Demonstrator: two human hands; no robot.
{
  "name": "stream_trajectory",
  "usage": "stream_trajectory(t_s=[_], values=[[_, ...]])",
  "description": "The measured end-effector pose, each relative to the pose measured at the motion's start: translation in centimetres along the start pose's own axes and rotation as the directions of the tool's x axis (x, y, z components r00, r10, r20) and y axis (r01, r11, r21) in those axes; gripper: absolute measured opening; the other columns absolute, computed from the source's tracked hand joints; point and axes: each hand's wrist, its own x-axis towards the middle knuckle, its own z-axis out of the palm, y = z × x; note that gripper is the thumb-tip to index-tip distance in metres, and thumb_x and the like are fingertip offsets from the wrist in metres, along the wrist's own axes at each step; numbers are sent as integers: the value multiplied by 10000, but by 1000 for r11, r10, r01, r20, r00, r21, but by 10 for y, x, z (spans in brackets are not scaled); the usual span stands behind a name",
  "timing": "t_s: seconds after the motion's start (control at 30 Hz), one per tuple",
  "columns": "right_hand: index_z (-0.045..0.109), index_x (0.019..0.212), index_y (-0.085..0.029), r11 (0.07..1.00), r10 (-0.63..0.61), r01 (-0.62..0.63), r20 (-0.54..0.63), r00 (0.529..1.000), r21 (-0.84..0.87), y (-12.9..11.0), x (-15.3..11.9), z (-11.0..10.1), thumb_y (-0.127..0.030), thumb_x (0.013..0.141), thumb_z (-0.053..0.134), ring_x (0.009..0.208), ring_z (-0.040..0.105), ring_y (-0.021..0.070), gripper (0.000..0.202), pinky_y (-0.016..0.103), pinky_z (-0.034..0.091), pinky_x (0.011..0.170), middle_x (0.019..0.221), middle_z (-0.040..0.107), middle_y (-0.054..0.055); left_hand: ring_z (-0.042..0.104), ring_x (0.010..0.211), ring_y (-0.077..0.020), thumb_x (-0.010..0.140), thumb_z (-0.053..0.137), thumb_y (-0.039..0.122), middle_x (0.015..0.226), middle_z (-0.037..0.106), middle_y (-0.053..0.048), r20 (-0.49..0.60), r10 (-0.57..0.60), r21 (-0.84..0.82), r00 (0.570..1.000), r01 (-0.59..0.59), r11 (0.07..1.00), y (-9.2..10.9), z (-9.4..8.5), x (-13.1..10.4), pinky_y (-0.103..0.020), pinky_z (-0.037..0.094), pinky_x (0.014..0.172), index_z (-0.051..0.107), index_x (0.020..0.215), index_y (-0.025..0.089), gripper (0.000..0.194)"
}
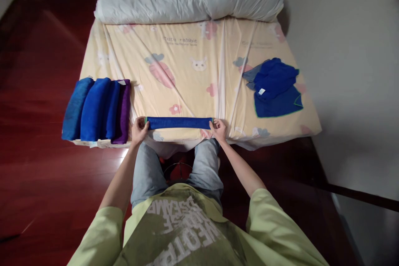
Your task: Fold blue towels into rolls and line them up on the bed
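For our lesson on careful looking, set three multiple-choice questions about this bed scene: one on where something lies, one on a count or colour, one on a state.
1. Where does the loose pile of blue cloths lie on the bed?
A. on the person's right side
B. on the pillow
C. on the floor

2. How many folded cloths are in the row on the person's left?
A. one
B. four
C. nine

3. What state is the blue cloth between the hands in?
A. spread out flat and wide
B. crumpled in a ball
C. folded into a long narrow strip

Answers:
1 A, the pile sits near the bed's right edge.
2 B, three blue ones and one purple lie side by side.
3 C, the left hand and the right hand each hold one end of a thin band.
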Motion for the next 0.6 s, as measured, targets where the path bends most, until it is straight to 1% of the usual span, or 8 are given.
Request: stream_trajectory(t_s=[0.1, 0.13, 0.23, 0.3, 0.37, 0.47, 0.53, 0.6], values=[[571, 895, -198, 998, -39, 38, -23, 999, -52, 1, 1, -2, -511, 847, 639, 601, 434, 110, 323, 247, 439, 634, 731, 524, -29, 579, 766, -156, 835, 668, 463, 920, 629, -33, -12, 31, -2, 999, -31, 1000, -2, 1, 1, -285, 486, 746, 599, 1159, 191, 428], [568, 893, -200, 996, -57, 55, -26, 998, -68, 1, 1, -2, -500, 848, 644, 614, 440, 114, 313, 250, 448, 651, 749, 530, -23, 598, 805, -163, 838, 667, 453, 962, 640, -48, -20, 50, -7, 999, -50, 999, -3, 1, 2, -290, 494, 769, 596, 1165, 189, 426], [584, 880, -198, 986, -128, 125, -20, 992, -109, -2, 2, -4, -455, 867, 636, 666, 465, 132, 263, 276, 475, 715, 814, 556, 8, 639, 1024, -209, 845, 658, 411, 1152, 661, -115, -58, 149, -24, 987, -150, 988, -1, 2, 2, -328, 503, 888, 613, 1112, 180, 356], [617, 891, -193, 973, -183, 182, 5, 983, -144, -5, 2, -5, -408, 897, 606, 738, 517, 155, 215, 299, 494, 770, 883, 590, 44, 633, 1131, -235, 856, 637, 367, 1197, 677, -132, -63, 201, -23, 978, -202, 979, 2, 3, 1, -362, 485, 960, 641, 1038, 181, 260], [661, 915, -190, 952, -244, 249, 50, 969, -179, -9, 2, -5, -343, 928, 562, 868, 580, 191, 183, 327, 509, 846, 956, 626, 81, 646, 1127, -240, 881, 591, 322, 1151, 715, -121, -32, 223, -2, 974, -223, 975, 5, 4, 0, -396, 459, 1006, 671, 982, 192, 183], [722, 943, -197, 907, -327, 357, 163, 931, -223, -11, 3, -6, -246, 952, 501, 1004, 619, 220, 226, 367, 504, 952, 994, 671, 99, 666, 1080, -238, 931, 503, 282, 1124, 748, -103, 56, 254, 53, 966, -257, 965, 10, 2, -3, -439, 408, 1056, 700, 970, 211, 213], [749, 981, -199, 875, -358, 415, 243, 902, -249, -12, 5, -9, -204, 957, 473, 1020, 632, 220, 276, 384, 494, 988, 1017, 703, 97, 647, 1117, -254, 958, 471, 289, 1182, 743, -100, 128, 274, 110, 953, -288, 951, 13, -3, -6, -465, 384, 1072, 709, 1026, 223, 256], [757, 1061, -191, 845, -376, 462, 313, 872, -271, -15, 6, -15, -182, 954, 454, 1051, 639, 221, 321, 395, 483, 1016, 1083, 724, 100, 591, 1193, -297, 962, 504, 344, 1247, 725, -95, 185, 280, 197, 942, -315, 928, 15, -11, -9, -503, 370, 1071, 703, 1120, 245, 272]])
